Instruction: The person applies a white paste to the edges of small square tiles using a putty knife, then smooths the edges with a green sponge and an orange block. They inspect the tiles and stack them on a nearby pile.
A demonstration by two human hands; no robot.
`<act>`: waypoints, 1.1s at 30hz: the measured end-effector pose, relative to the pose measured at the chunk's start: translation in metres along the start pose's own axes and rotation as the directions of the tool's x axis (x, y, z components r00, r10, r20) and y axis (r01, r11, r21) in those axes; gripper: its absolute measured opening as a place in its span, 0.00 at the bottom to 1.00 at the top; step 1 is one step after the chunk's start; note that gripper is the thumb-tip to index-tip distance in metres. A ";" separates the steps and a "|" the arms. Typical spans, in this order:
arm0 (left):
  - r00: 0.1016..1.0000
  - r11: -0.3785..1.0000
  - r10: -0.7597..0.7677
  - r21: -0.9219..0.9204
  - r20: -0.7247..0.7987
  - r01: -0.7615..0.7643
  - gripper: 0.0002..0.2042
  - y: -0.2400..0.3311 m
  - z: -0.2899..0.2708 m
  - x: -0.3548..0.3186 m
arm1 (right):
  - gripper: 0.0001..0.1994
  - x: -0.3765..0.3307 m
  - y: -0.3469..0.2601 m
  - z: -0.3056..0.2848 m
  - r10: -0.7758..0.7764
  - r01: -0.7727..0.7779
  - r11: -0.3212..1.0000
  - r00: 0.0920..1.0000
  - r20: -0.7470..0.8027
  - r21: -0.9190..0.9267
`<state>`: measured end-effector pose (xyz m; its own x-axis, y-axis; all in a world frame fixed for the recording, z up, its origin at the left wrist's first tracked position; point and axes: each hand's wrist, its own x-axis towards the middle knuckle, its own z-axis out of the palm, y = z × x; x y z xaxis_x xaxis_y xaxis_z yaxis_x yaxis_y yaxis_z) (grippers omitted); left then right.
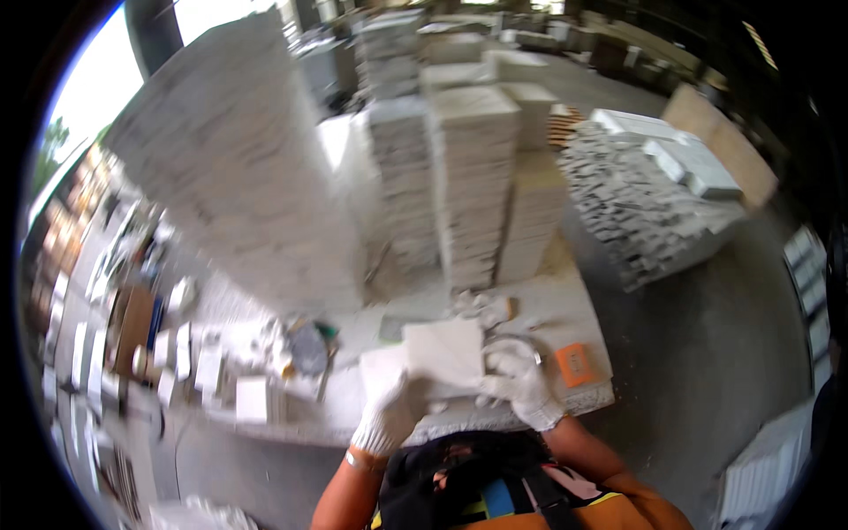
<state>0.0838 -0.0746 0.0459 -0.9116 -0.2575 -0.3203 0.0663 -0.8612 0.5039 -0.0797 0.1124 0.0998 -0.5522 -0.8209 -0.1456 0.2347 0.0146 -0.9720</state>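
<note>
A square white stone tile (444,352) is held over the worktable in front of me, gripped at its near edge by both gloved hands. My left hand (391,415), in a white knit glove, has its thumb up against the tile's lower left side. Around the lower right corner close the fingers of my right hand (526,386), gloved the same way. A second pale tile (380,364) lies under and to the left of the held one. Right of my right hand sits an orange box (573,365). Motion blur softens the fingertips.
Tall stacks of white stone slabs (477,177) rise behind the work area, with a large pale block (238,168) at left. A grey round tool (307,347) and small tile stacks (256,399) lie along the left. Another pallet of stone pieces (632,190) stands right.
</note>
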 end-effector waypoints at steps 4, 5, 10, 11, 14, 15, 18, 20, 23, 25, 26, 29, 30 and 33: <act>0.981 0.757 0.153 0.624 0.122 -0.196 0.19 0.026 0.027 -0.022 | 0.17 0.001 0.002 0.003 0.057 -0.062 0.996 0.995 0.087 0.060; 0.986 0.851 0.154 0.498 0.069 -0.168 0.21 0.030 0.039 -0.023 | 0.18 0.001 0.001 0.004 0.069 -0.069 0.998 0.993 0.092 -0.009; 0.996 0.849 0.060 0.522 0.067 -0.087 0.27 0.052 0.011 -0.014 | 0.21 -0.011 -0.008 0.019 0.020 -0.017 0.989 1.000 0.016 -0.148; 0.994 0.841 0.041 0.534 0.104 -0.091 0.26 0.057 0.013 -0.011 | 0.21 -0.008 0.004 0.021 -0.068 0.067 0.986 0.998 -0.001 -0.156; 0.980 0.805 0.097 0.566 0.172 -0.179 0.31 0.078 0.056 -0.023 | 0.20 -0.011 -0.007 0.044 -0.009 0.005 0.998 0.999 -0.053 -0.065; 0.987 0.825 0.067 0.549 0.146 -0.137 0.31 0.077 0.048 -0.016 | 0.19 -0.016 -0.003 0.043 -0.057 0.046 0.992 0.995 -0.085 -0.118; 0.981 0.882 -0.030 0.466 0.190 -0.063 0.28 0.080 0.047 -0.010 | 0.19 -0.024 -0.001 0.054 -0.126 0.121 0.992 0.968 -0.217 -0.033; 0.960 0.892 -0.166 0.450 0.227 0.048 0.32 0.088 0.045 -0.005 | 0.18 -0.030 0.010 0.056 -0.145 0.144 0.989 0.948 -0.283 -0.026; 0.924 0.919 -0.199 0.390 0.326 0.060 0.36 0.091 0.039 -0.004 | 0.22 -0.040 0.009 0.068 -0.085 0.086 0.996 0.923 -0.375 -0.014; 0.915 0.916 -0.241 0.387 0.324 0.104 0.38 0.094 0.039 -0.003 | 0.21 -0.042 0.007 0.071 -0.106 0.092 0.994 0.901 -0.420 -0.052; 0.912 0.912 -0.256 0.393 0.320 0.118 0.38 0.094 0.036 -0.003 | 0.21 -0.042 0.005 0.073 -0.118 0.101 0.993 0.897 -0.426 -0.061; 0.899 0.918 -0.261 0.377 0.352 0.119 0.38 0.092 0.032 0.001 | 0.19 -0.041 0.004 0.075 -0.136 0.113 0.990 0.890 -0.436 -0.079; 0.894 0.925 -0.252 0.364 0.371 0.109 0.38 0.092 0.031 0.002 | 0.19 -0.039 0.003 0.075 -0.141 0.116 0.990 0.889 -0.435 -0.086; 0.905 0.939 -0.217 0.331 0.366 0.092 0.39 0.094 0.030 0.003 | 0.18 -0.034 0.003 0.073 -0.150 0.120 0.988 0.895 -0.420 -0.097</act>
<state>0.0748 -0.1428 0.1162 -0.9878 0.1141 -0.1061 -0.1556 -0.6877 0.7092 -0.0018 0.0990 0.1150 -0.8654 -0.4972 -0.0620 0.0881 -0.0293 -0.9957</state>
